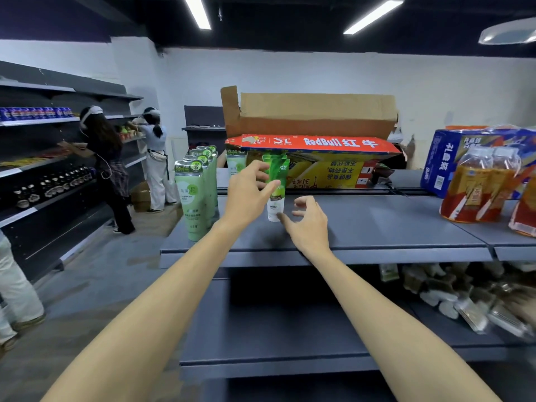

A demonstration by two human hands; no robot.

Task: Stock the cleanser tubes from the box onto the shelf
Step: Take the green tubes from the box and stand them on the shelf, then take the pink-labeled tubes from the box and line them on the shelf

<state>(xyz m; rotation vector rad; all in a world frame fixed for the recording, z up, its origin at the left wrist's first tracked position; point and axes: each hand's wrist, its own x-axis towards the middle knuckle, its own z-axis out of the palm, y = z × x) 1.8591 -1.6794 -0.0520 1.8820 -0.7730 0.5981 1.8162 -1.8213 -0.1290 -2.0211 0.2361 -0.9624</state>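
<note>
Pinched between thumb and fingers of the left hand (246, 192) is a small bunch of cleanser tubes (277, 187), green on top and white at the cap end, standing cap-down on the grey shelf (391, 227); that grip is closed round their upper half. Just beside them the right hand (304, 224) hovers with fingers loosely curled and spread, holding nothing, its thumb close to the caps of the tubes, though I cannot tell whether it touches them. To the right of the tubes the shelf top runs bare as far as the bagged orange bottles (478, 187) and a blue carton (452, 161), so there is room that way. On the left a row of pale green tubes (194, 198) stands upright near the shelf's left edge, apart from the held bunch. Behind, on the next level up, sits the opened cardboard box (313, 146) with its flap raised. Two people (127, 163) work at the shelving across the aisle.
</note>
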